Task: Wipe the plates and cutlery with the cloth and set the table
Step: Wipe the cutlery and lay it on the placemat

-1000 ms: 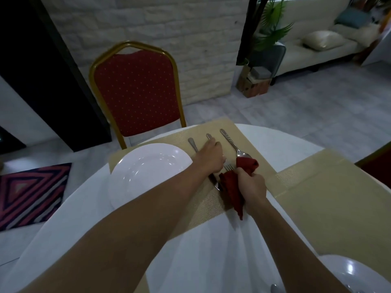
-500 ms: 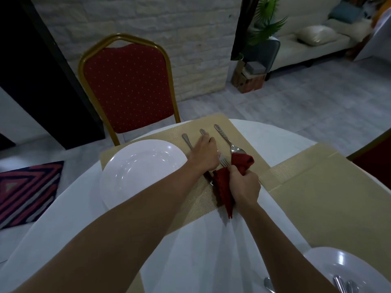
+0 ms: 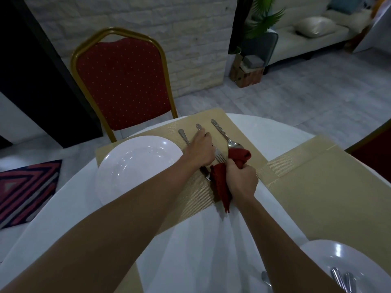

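Operator: Status?
Technician: Right hand (image 3: 242, 182) clenches red cloth (image 3: 220, 185); left hand (image 3: 200, 152) curls over fork (image 3: 220, 158) on placemat (image 3: 239, 127), far table (image 3: 275, 136) edge.
Operator: Risk?
Technician: Red cloth may snag the tines, dragging fork against spoon (image 3: 221, 132).

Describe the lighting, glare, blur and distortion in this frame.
All head view: dim, cool indoor light; small glare spots on the far plate and near plate; wide-angle bending bows the table rim and the wall; the rug at the left edge is smeared; the cloth looks fairly sharp.
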### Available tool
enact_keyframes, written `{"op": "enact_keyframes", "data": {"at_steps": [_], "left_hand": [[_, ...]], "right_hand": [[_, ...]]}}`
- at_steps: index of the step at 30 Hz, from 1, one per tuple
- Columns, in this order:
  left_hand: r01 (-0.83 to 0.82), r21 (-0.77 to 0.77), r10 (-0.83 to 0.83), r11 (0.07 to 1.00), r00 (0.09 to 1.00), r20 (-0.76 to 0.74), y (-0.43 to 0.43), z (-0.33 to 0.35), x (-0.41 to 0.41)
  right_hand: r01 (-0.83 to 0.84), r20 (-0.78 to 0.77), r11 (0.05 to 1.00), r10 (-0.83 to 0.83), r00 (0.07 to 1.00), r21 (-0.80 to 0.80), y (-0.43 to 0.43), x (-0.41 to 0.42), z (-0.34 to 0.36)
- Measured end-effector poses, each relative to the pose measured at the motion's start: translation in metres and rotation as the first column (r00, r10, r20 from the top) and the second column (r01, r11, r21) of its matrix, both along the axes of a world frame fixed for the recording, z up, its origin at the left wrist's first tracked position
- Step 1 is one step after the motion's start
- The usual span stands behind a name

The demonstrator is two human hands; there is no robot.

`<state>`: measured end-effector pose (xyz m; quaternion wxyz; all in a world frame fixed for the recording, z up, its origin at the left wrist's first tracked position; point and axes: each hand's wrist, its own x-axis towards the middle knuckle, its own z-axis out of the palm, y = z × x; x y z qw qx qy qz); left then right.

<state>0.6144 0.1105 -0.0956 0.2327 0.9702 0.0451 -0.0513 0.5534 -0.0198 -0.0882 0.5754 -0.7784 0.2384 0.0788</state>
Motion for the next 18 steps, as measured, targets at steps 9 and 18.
{"op": "enact_keyframes", "data": {"at_steps": [9, 18], "left_hand": [[-0.022, -0.049, 0.02, 0.999, 0.999, -0.042, 0.0, 0.007, 0.0], [-0.074, -0.111, 0.068, 0.991, 0.996, -0.061, -0.008, 0.021, -0.012]], "right_hand": [[0.017, 0.013, 1.0, -0.017, 1.0, 0.012, 0.0, 0.001, -0.006], [0.027, -0.022, 0.998, -0.026, 0.999, 0.055, 0.002, -0.006, 0.011]]}}
